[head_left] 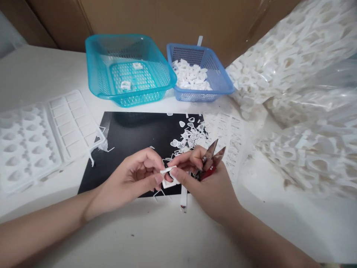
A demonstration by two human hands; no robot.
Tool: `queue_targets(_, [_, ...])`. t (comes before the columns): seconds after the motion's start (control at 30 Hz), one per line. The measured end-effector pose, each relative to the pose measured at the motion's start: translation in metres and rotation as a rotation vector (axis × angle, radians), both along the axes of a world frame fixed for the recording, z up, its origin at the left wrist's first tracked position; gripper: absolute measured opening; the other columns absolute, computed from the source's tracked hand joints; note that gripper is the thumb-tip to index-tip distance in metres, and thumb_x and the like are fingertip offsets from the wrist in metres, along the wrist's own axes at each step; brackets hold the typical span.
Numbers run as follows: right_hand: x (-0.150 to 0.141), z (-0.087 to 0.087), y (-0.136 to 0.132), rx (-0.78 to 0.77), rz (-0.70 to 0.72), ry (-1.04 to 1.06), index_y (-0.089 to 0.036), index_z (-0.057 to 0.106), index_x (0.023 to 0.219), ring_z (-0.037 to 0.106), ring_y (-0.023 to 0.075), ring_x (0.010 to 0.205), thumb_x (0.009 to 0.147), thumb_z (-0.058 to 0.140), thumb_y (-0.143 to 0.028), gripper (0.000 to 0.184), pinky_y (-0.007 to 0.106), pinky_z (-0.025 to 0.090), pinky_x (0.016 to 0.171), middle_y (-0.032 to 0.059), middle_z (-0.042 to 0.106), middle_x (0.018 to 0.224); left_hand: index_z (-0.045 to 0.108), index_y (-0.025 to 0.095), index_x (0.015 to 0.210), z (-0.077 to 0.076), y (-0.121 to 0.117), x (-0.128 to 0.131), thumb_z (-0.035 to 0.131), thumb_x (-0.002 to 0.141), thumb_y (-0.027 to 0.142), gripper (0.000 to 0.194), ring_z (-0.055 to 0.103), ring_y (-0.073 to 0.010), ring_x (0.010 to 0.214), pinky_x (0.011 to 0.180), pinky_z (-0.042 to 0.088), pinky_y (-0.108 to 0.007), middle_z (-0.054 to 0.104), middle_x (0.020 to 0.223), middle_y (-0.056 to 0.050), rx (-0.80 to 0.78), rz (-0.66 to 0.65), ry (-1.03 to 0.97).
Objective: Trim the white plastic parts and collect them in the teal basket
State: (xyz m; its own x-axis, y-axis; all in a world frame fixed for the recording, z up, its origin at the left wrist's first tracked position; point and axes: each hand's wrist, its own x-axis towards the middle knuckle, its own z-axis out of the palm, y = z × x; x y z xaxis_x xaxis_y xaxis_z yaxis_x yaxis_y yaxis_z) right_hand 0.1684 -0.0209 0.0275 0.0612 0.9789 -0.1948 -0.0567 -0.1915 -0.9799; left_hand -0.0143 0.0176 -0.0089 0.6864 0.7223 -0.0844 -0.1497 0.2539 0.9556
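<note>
A small white plastic frame-shaped part [169,184] is pinched between both hands over the near edge of a black mat [131,137]. My left hand [131,175] is closed, with thumb and fingertips on the part's left side. My right hand [206,182] grips its right side with thumb and forefinger. Tucked in that same hand are small scissors or snips [209,163] with red on the handle, blades pointing up and apart. White trimmed scraps [192,136] lie in a heap on the mat just beyond my right hand.
A teal basket [96,87] holds two white pieces; a blue basket [220,80] beside it holds many. Moulded white trays [30,145] and a white grid frame [65,123] lie at left. Large clear bags of white parts [306,74] crowd the right. Cardboard [195,18] stands behind.
</note>
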Motion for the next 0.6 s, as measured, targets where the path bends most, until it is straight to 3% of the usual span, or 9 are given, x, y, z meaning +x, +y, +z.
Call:
queue_targets(0.1, [0.000, 0.000, -0.001, 0.020, 0.019, -0.019, -0.023, 0.032, 0.060, 0.069, 0.0125, 0.066, 0.068, 0.066, -0.004, 0.039, 0.027, 0.058, 0.066, -0.0046, 0.073, 0.075, 0.062, 0.018, 0.095, -0.001, -0.001, -0.002, 0.059, 0.090, 0.008, 0.011, 0.062, -0.0095, 0.072, 0.064, 0.051, -0.017, 0.069, 0.090, -0.005, 0.046, -0.048, -0.010])
queue_targets(0.3, [-0.001, -0.003, 0.001, -0.036, 0.033, -0.043, -0.023, 0.030, 0.060, 0.067, 0.0136, 0.066, 0.071, 0.066, -0.012, 0.040, 0.029, 0.056, 0.067, -0.0033, 0.074, 0.076, 0.074, 0.017, 0.091, 0.004, 0.001, 0.001, 0.059, 0.083, 0.000, 0.024, 0.065, -0.0137, 0.073, 0.067, 0.055, -0.023, 0.071, 0.082, -0.006, 0.169, -0.108, 0.061])
queue_targets(0.4, [0.004, -0.003, 0.001, -0.012, 0.009, -0.080, -0.023, 0.028, 0.063, 0.063, 0.0123, 0.067, 0.075, 0.066, -0.017, 0.040, 0.027, 0.052, 0.063, -0.0018, 0.072, 0.080, 0.076, 0.018, 0.096, 0.005, 0.000, 0.002, 0.062, 0.083, 0.003, 0.024, 0.068, -0.0139, 0.074, 0.067, 0.057, -0.021, 0.075, 0.085, -0.006, 0.186, -0.073, 0.106])
queue_targets(0.5, [0.016, 0.002, -0.002, 0.135, -0.007, -0.188, -0.024, 0.031, 0.069, 0.047, 0.0090, 0.055, 0.083, 0.061, -0.028, 0.033, 0.024, 0.040, 0.051, -0.0043, 0.057, 0.072, 0.076, 0.021, 0.098, 0.003, -0.003, 0.004, 0.066, 0.082, 0.006, 0.024, 0.072, -0.0140, 0.071, 0.062, 0.057, -0.018, 0.078, 0.084, -0.005, 0.212, 0.009, 0.143])
queue_targets(0.6, [0.028, 0.011, -0.007, 0.262, 0.157, -0.347, -0.025, 0.039, 0.085, 0.040, 0.0104, 0.056, 0.088, 0.054, -0.036, 0.018, 0.024, 0.034, 0.049, -0.0055, 0.044, 0.070, 0.077, 0.021, 0.098, 0.002, -0.005, 0.004, 0.069, 0.081, 0.007, 0.023, 0.074, -0.0147, 0.069, 0.061, 0.059, -0.018, 0.079, 0.084, -0.004, 0.261, 0.144, 0.181])
